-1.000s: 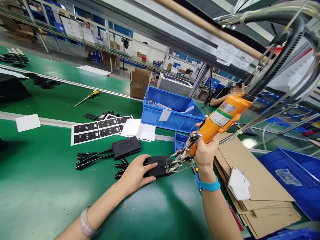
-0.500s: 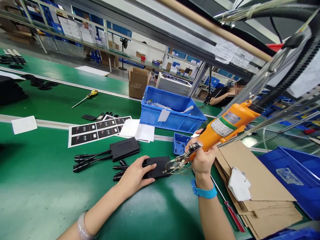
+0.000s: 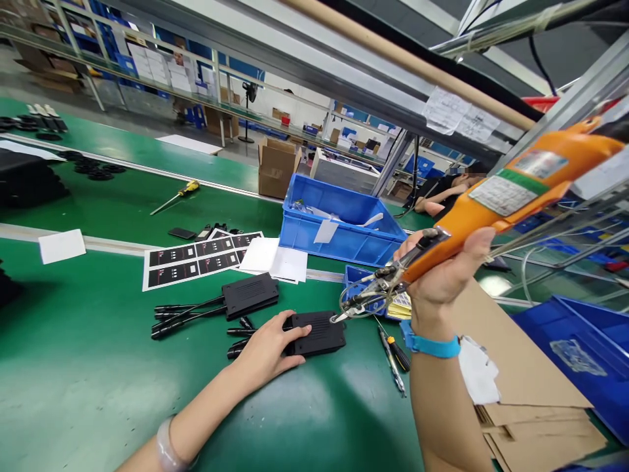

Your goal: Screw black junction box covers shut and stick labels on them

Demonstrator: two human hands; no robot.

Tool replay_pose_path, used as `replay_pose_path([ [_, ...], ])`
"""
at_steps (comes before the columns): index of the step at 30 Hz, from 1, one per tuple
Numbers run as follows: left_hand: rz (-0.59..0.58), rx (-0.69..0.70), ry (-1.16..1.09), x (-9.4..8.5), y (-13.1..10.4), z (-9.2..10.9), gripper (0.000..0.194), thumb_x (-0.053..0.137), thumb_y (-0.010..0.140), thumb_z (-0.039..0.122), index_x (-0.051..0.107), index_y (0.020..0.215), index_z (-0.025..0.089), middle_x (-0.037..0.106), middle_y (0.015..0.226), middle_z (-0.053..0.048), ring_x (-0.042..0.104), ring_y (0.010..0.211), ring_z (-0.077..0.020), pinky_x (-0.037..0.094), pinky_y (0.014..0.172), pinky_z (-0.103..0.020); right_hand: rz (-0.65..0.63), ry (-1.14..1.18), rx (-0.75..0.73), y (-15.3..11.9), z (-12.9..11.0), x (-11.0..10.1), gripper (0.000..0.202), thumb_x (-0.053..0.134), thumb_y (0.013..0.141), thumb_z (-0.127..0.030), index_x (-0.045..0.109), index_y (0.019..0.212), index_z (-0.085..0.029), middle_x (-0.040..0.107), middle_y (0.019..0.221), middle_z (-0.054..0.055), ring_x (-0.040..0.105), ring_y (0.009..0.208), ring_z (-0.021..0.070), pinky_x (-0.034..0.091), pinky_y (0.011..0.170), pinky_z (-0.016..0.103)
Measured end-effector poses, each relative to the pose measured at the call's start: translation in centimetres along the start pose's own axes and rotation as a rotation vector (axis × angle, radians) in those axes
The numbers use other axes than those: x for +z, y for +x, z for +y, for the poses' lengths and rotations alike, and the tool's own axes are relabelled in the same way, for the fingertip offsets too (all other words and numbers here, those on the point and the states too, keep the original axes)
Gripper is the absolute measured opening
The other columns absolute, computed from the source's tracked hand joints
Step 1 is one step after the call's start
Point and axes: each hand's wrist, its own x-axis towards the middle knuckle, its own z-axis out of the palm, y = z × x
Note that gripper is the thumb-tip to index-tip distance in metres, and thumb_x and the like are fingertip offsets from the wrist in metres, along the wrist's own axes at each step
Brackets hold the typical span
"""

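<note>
My left hand (image 3: 268, 351) lies over the left end of a black ribbed box (image 3: 319, 333) on the green table, thumb and fingers along its top and near side. Black cylindrical connectors (image 3: 239, 346) stick out beyond that hand. My right hand (image 3: 449, 269) is wrapped round an orange power screwdriver (image 3: 511, 187), which slants down to the left. Its metal tip meets the box's upper right part, amid thin looped wires. Left of this box rests a second black box (image 3: 249, 295) with cables.
A large blue bin (image 3: 339, 219) stands behind the boxes, beside printed label sheets (image 3: 196, 262). Hand tools (image 3: 392, 360) lie right of the box, near cardboard sheets (image 3: 531, 367). Behind is a yellow-handled screwdriver (image 3: 188, 189). A person (image 3: 445, 193) sits at the back right.
My right hand and the orange screwdriver have moved right and up, with the tool tilted flatter. The hand tools and yellow items in the small bin now show. My left hand stays on the box.
</note>
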Motion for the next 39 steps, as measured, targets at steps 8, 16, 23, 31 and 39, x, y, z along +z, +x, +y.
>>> replay_pose_path([
  [8, -0.049, -0.021, 0.011, -0.1, 0.1, 0.1, 0.058, 0.081, 0.079, 0.031, 0.061, 0.134, 0.032, 0.048, 0.145, -0.019, 0.057, 0.125, -0.0408, 0.054, 0.097, -0.055, -0.084, 0.129, 0.183, -2.2, 4.9, 0.8, 0.058, 0.045, 0.086, -0.07, 0.065, 0.112, -0.022, 0.051, 0.057, -0.004, 0.047, 0.037, 0.0117, 0.04, 0.035, 0.025],
  [16, -0.07, -0.026, 0.001, -0.1, 0.3, 0.2, 0.057, 0.08, 0.081, 0.031, 0.06, 0.134, 0.032, 0.046, 0.147, -0.021, 0.053, 0.129, -0.0407, 0.053, 0.098, -0.056, -0.13, 0.099, 0.204, -3.2, 6.6, 0.5, 0.053, 0.046, 0.085, -0.072, 0.061, 0.101, -0.023, 0.051, 0.058, -0.004, 0.048, 0.036, 0.0123, 0.04, 0.035, 0.025],
  [23, -0.094, -0.054, -0.006, 0.2, 0.2, 0.0, 0.059, 0.081, 0.08, 0.032, 0.059, 0.135, 0.034, 0.044, 0.149, -0.019, 0.051, 0.131, -0.0426, 0.052, 0.1, -0.057, -0.117, 0.084, 0.195, -3.4, 7.3, 0.3, 0.055, 0.04, 0.086, -0.076, 0.059, 0.096, -0.025, 0.05, 0.057, -0.002, 0.046, 0.035, 0.0132, 0.035, 0.034, 0.026],
  [31, -0.078, -0.045, -0.017, 0.2, 0.2, 0.1, 0.058, 0.081, 0.079, 0.032, 0.061, 0.134, 0.03, 0.046, 0.148, -0.021, 0.052, 0.13, -0.0439, 0.051, 0.1, -0.058, -0.125, 0.131, 0.164, -4.6, 6.3, 0.5, 0.052, 0.044, 0.085, -0.072, 0.059, 0.098, -0.024, 0.053, 0.054, -0.003, 0.045, 0.031, 0.0135, 0.032, 0.03, 0.025],
  [39, -0.1, -0.038, 0.013, -0.9, -0.1, 0.4, 0.059, 0.074, 0.084, 0.047, 0.056, 0.139, 0.036, 0.04, 0.153, -0.02, 0.044, 0.136, -0.0448, 0.045, 0.104, -0.062, -0.008, 0.077, 0.019, -2.6, -0.1, 3.3, 0.056, 0.038, 0.092, -0.066, 0.065, 0.116, -0.023, 0.052, 0.061, -0.002, 0.05, 0.038, 0.0134, 0.039, 0.031, 0.027],
])
